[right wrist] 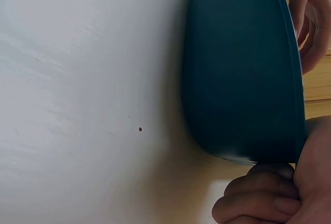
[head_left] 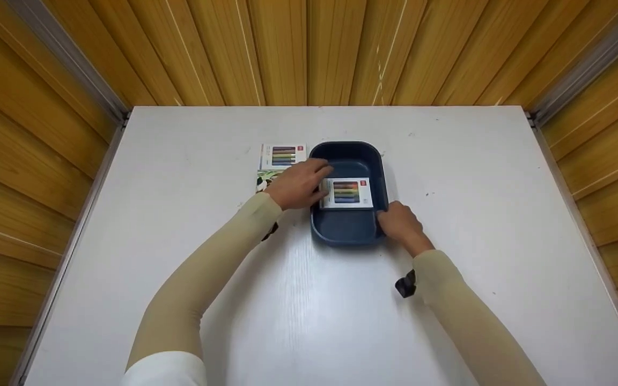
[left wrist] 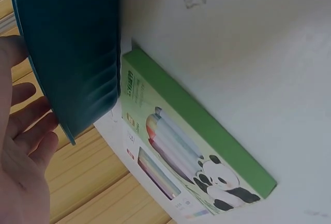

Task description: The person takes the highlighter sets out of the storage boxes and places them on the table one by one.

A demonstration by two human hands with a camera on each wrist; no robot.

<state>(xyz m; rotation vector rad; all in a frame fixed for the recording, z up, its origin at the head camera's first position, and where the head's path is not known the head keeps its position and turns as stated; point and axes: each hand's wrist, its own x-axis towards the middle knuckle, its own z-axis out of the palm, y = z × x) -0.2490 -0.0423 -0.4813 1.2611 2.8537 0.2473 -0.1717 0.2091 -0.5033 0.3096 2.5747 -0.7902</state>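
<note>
A dark blue plastic storage bin (head_left: 344, 228) stands on the table. Inside it, a white box of coloured sticks (head_left: 365, 195), perhaps crayons, lies across the middle. My left hand (head_left: 299, 183) reaches over the bin's left rim beside this box, its fingers loosely bent. Whether the fingertips touch the box is hidden by the bin wall in the left wrist view. My right hand (head_left: 401, 222) grips the bin at its near right corner, thumb at the rim and fingers curled under it outside (right wrist: 258, 195).
Left of the bin lie a green box with a panda picture (left wrist: 199, 131) and another white box with a colour window (head_left: 283, 155). Partly covering the green box in the head view is my left hand. Wood-patterned panels (head_left: 282, 53) border the white table (head_left: 180, 155).
</note>
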